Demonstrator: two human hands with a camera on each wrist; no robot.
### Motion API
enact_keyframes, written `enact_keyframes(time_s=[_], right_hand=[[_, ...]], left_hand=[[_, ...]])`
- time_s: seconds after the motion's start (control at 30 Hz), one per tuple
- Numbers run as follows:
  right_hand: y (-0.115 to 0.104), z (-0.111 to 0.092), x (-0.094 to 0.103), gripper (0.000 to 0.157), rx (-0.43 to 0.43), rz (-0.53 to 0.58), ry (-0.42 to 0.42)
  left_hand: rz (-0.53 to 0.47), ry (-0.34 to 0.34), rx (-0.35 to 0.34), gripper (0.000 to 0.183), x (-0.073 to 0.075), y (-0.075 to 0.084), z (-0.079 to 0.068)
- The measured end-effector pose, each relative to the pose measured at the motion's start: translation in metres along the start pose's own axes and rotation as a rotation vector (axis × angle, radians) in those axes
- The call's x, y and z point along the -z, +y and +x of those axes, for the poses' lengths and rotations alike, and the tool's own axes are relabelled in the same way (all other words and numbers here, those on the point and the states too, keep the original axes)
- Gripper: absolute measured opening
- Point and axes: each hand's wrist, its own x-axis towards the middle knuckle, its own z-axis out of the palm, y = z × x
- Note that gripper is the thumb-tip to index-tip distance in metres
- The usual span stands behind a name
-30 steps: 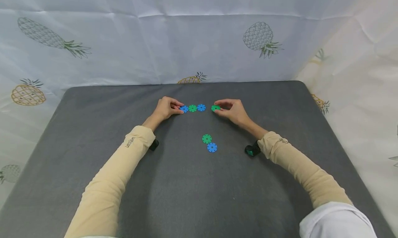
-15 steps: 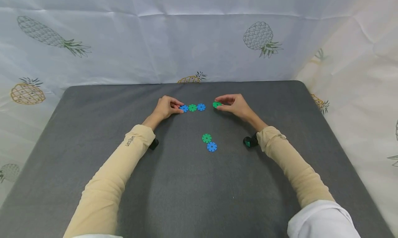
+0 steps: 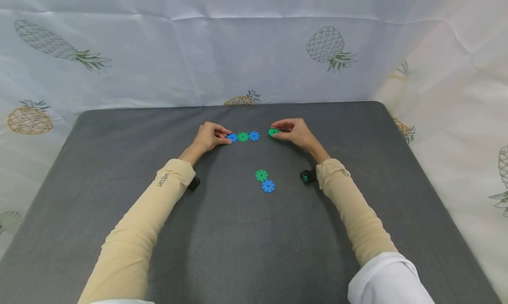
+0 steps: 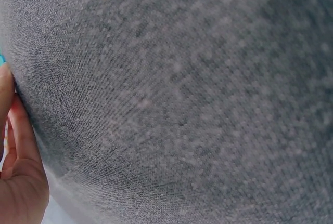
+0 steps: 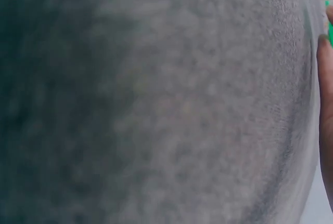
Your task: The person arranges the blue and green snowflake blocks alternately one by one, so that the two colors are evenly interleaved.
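Note:
Three notched discs form a row near the far side of the table: a blue disc (image 3: 232, 137) on the left, a green disc (image 3: 243, 136) in the middle and another blue disc (image 3: 254, 136) on the right. My left hand (image 3: 207, 136) pinches the left blue disc at its outer edge. To the right of the row, my right hand (image 3: 295, 133) holds a separate green disc (image 3: 273, 132) between thumb and fingers, a small gap away from the row. In the right wrist view only finger edges and a sliver of the green disc (image 5: 330, 33) show.
Closer to me on the grey table (image 3: 242, 242) lie a second loose green disc (image 3: 261, 175) and a blue disc (image 3: 268, 186), edge to edge. A white curtain (image 3: 254, 52) with pineapple prints hangs behind the table's far edge.
My right hand has lifted slightly and shifted a little away from the row with its green disc, its forearm swinging inward. The left hand stays on the row's blue disc.

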Motion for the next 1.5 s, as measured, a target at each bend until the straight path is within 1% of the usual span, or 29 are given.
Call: enact_keyframes(time_s=[0.13,0.3,0.47,0.57,0.83,0.97,1.17,1.33,1.5], right_hand=[[0.002,-0.001,-0.001,0.036,-0.03,0.005,0.023],[0.004,-0.003,-0.001,0.035,-0.034,-0.003,0.046],[0.001,-0.002,-0.001,0.032,-0.039,-0.047,0.061],[-0.002,-0.001,-0.002,0.033,-0.048,-0.047,0.065],[-0.008,0.001,-0.008,0.036,-0.054,-0.016,0.042],[-0.007,0.003,-0.011,0.036,-0.061,0.002,0.05],[-0.007,0.006,-0.015,0.038,-0.08,0.022,0.027],[-0.01,0.006,-0.019,0.036,-0.063,0.014,0.025],[-0.009,0.008,-0.023,0.035,-0.061,-0.018,0.024]], left_hand=[[0.007,-0.002,-0.004,0.029,0.0,0.0,0.0],[0.006,-0.008,-0.003,0.029,0.0,0.0,0.001],[-0.002,-0.009,0.005,0.029,0.001,-0.001,0.001],[-0.008,-0.011,0.009,0.029,0.001,-0.002,0.001],[-0.006,-0.012,0.004,0.029,0.002,-0.002,0.002],[-0.011,-0.009,-0.006,0.029,0.001,-0.003,0.001],[-0.003,-0.004,-0.004,0.028,0.001,-0.002,0.001],[-0.015,0.001,-0.009,0.028,0.0,-0.001,0.001],[-0.02,0.004,-0.005,0.028,0.0,-0.001,0.001]])
